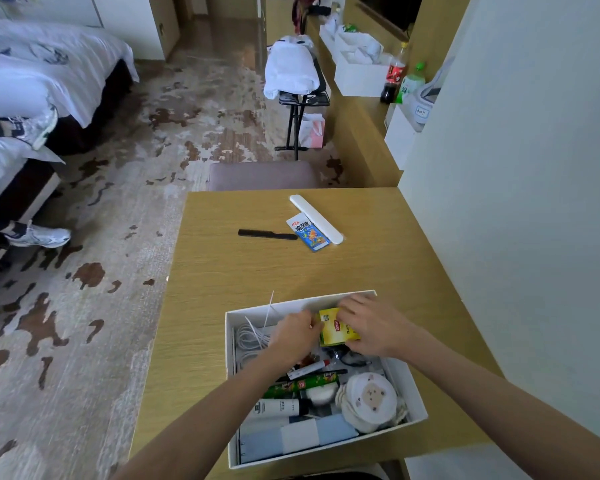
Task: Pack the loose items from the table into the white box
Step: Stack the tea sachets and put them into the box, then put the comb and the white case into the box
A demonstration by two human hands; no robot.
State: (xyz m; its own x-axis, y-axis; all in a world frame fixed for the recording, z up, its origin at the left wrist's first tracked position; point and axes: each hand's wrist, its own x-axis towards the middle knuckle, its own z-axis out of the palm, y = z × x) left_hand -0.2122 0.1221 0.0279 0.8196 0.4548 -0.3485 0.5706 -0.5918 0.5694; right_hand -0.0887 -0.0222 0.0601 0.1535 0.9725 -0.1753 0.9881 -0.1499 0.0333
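The white box (231,393) sits at the near edge of the wooden table (239,271), filled with several items: white cables, tubes, a green packet, a round sheep-print pouch (369,398). Both hands are inside its far end. My left hand (297,332) and my right hand (371,323) hold a yellow Lipton tea box (335,329) between them, fingers curled on its sides. Loose on the table farther away lie a black comb (267,234), a blue snack packet (309,232) and a long white case (316,218).
A wall runs along the table's right side. A grey stool (262,174) stands at the table's far edge. Beyond are a patterned carpet, a bed at left with a person's sneakers, a luggage rack with white cloth, and a shelf holding bottles.
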